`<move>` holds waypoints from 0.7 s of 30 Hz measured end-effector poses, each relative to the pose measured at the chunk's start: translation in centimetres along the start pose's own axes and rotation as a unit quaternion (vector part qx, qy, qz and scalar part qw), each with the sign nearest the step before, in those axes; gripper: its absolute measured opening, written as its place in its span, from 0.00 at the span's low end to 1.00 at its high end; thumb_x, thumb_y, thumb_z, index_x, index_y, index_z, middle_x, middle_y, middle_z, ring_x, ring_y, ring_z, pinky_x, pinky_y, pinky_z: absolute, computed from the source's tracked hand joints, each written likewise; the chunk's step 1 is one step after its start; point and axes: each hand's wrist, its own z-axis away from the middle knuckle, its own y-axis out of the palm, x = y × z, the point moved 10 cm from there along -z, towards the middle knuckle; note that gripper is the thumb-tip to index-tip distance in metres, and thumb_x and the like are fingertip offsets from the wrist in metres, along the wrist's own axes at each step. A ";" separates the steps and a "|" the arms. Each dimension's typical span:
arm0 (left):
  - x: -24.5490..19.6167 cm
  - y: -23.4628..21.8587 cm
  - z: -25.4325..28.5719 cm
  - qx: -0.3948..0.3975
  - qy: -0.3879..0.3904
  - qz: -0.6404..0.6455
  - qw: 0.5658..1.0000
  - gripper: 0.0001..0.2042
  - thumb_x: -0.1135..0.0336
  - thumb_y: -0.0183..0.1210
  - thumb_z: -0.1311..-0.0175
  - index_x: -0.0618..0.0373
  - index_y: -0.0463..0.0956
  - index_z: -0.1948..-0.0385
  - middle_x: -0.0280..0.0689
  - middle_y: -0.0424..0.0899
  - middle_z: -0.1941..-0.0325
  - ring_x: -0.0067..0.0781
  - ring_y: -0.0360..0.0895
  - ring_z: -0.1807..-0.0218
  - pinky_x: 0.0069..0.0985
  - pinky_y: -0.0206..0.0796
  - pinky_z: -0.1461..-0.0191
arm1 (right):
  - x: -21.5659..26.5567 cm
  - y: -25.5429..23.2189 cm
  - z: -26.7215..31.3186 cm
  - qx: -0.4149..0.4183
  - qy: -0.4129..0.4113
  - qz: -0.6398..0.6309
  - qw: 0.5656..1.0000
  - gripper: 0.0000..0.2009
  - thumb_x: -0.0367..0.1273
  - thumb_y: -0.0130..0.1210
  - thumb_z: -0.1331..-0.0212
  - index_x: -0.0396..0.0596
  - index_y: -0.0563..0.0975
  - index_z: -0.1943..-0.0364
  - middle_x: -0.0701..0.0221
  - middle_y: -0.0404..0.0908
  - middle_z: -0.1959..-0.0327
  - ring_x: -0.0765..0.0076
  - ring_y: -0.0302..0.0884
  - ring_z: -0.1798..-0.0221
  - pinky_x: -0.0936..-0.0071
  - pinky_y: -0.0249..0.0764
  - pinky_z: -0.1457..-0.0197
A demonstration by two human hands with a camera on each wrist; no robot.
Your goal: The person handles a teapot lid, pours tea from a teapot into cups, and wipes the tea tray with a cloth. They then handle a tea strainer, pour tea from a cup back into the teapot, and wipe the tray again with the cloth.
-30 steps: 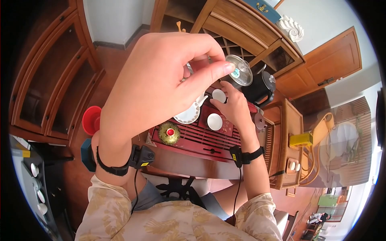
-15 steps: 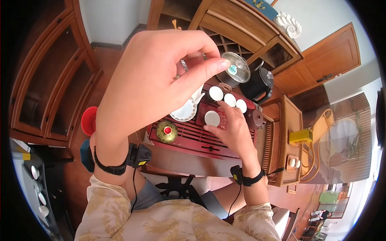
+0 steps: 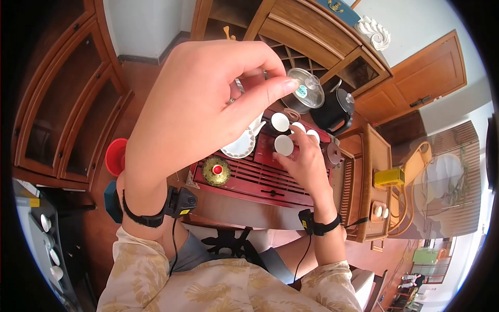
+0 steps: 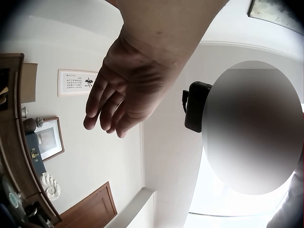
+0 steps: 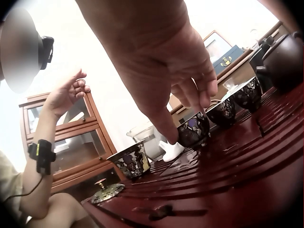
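Head view: the red tray (image 3: 291,191) lies at centre, a wooden cabinet (image 3: 312,31) behind. The cup (image 3: 283,145) is over the tray, between the bowl (image 3: 240,146) and the teapot (image 3: 331,154); the right hand (image 3: 309,165) grips it. The left hand (image 3: 202,99) is raised.

Left wrist view: the left hand's fingers are loosely bent, holding nothing.

Right wrist view: thumb and fingers pinch the cup's sides, parted by its width; whether its foot touches the tray cannot be told. Judged good practice: light, even pressure, cup level, fingertips clear of neighbouring cups (image 5: 223,114).
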 end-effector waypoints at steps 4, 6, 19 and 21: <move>-0.2 0.0 0.0 -0.002 0.011 -0.008 1.000 0.06 0.70 0.73 0.26 0.63 0.90 0.57 0.35 0.94 0.64 0.20 0.89 0.62 0.20 0.78 0.56 | -0.4 -0.1 -0.4 -0.016 -0.016 0.000 1.000 0.38 0.32 0.81 0.46 0.43 0.77 0.29 0.56 0.90 0.49 0.42 0.83 0.43 0.47 0.79 0.38; -0.2 0.0 0.0 -0.001 0.010 -0.005 1.000 0.06 0.70 0.74 0.27 0.63 0.90 0.57 0.35 0.94 0.64 0.20 0.89 0.62 0.20 0.78 0.57 | -0.6 0.1 -0.4 -0.009 -0.008 -0.005 1.000 0.38 0.32 0.81 0.47 0.43 0.76 0.29 0.55 0.90 0.49 0.42 0.83 0.43 0.47 0.79 0.37; -0.4 0.3 0.0 0.000 0.025 -0.017 1.000 0.06 0.70 0.74 0.27 0.63 0.91 0.57 0.35 0.94 0.63 0.21 0.89 0.61 0.21 0.78 0.57 | -0.8 0.1 -0.1 0.002 0.029 -0.056 0.998 0.38 0.31 0.81 0.45 0.42 0.77 0.29 0.52 0.82 0.34 0.41 0.85 0.40 0.52 0.83 0.35; -0.4 0.3 0.0 0.001 0.026 -0.017 1.000 0.06 0.70 0.74 0.28 0.63 0.91 0.57 0.36 0.94 0.63 0.21 0.89 0.61 0.21 0.78 0.56 | -0.4 -0.3 -0.1 -0.010 0.010 -0.034 0.999 0.36 0.30 0.79 0.44 0.41 0.76 0.30 0.54 0.82 0.38 0.47 0.87 0.51 0.55 0.84 0.45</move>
